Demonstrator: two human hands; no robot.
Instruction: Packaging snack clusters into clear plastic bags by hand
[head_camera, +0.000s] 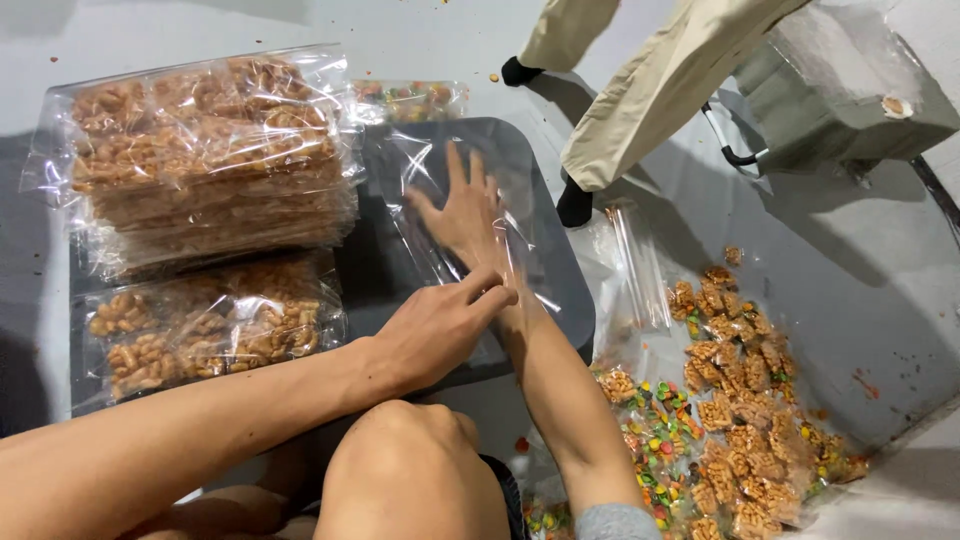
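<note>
The right hand (468, 215) is slid inside a clear plastic bag (455, 235) that lies on a dark tray (545, 270) on the floor (800, 250), its grip spread flat with the fingers pointing toward 12 o'clock and the film wrapped around it. The left hand (435, 335) sits just at 7 o'clock of the right, its grip pressed together on the bag's open edge beside the right wrist. At 9 to 10 o'clock of the hands, stacked bags of peanut brittle (205, 150) lie on the tray, with another bagged peanut slab (205, 325) nearer. At 4 o'clock, loose brittle squares (740, 400) and coloured candies (660, 430) lie on plastic sheeting. At 1 o'clock, another person's trouser legs (650, 90) stand.
</note>
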